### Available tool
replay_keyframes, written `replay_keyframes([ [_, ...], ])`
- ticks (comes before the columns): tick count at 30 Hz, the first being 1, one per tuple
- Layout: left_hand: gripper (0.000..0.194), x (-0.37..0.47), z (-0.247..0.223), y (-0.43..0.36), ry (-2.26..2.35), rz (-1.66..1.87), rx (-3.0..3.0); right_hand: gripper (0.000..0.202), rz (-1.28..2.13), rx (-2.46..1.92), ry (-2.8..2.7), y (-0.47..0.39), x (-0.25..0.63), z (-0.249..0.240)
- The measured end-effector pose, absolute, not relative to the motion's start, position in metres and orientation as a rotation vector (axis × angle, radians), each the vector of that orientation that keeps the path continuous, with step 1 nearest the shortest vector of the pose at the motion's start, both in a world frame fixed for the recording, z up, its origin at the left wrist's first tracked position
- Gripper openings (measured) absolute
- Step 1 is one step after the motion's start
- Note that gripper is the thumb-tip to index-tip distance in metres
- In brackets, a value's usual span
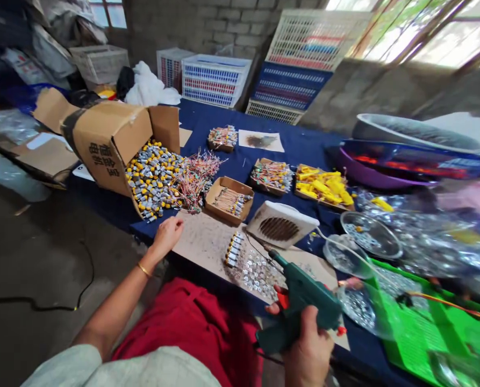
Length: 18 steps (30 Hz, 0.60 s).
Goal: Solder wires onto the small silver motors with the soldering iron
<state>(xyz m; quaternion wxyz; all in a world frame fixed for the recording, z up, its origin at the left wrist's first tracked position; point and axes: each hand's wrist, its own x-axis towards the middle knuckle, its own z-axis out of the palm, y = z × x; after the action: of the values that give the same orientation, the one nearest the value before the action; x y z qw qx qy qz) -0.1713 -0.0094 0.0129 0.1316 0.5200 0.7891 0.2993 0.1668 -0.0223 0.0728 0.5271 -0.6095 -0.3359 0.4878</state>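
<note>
My right hand is wrapped round a dark green hot glue gun with a red trigger, its nozzle pointing up and left over a cardboard sheet. Beneath the nozzle lie many small clear plastic pieces. A short row of small motors with yellow ends stands beside them. My left hand rests at the sheet's left edge, fingers curled closed; whatever they may hold is hidden. Just beyond it, a heap of small grey-and-yellow motors spills from a tipped cardboard box, next to tangled wired parts.
A small box of wired motors and a white fan-like unit stand behind the sheet. Farther back are a box of yellow parts and stacked crates. A green tray and metal bowl are at right.
</note>
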Motion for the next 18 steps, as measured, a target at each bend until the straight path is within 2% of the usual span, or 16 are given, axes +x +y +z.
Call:
replay_keyframes([
  [4,0.022,-0.167,0.013,0.044,2.412,0.663,1.594,0.064,1.173,-1.604,-0.769,-0.027,0.184,0.068],
  [9,0.034,-0.160,0.013,0.076,2.500,0.391,1.524,0.074,1.122,-1.540,-0.717,-0.031,0.186,0.062],
  [12,0.032,-0.164,0.016,0.078,2.525,0.350,1.545,0.063,1.163,-1.526,-0.766,-0.023,0.181,0.061],
  [18,0.039,-0.160,0.023,0.057,2.487,0.677,1.410,0.043,1.208,-1.479,-0.849,-0.005,0.177,0.057],
])
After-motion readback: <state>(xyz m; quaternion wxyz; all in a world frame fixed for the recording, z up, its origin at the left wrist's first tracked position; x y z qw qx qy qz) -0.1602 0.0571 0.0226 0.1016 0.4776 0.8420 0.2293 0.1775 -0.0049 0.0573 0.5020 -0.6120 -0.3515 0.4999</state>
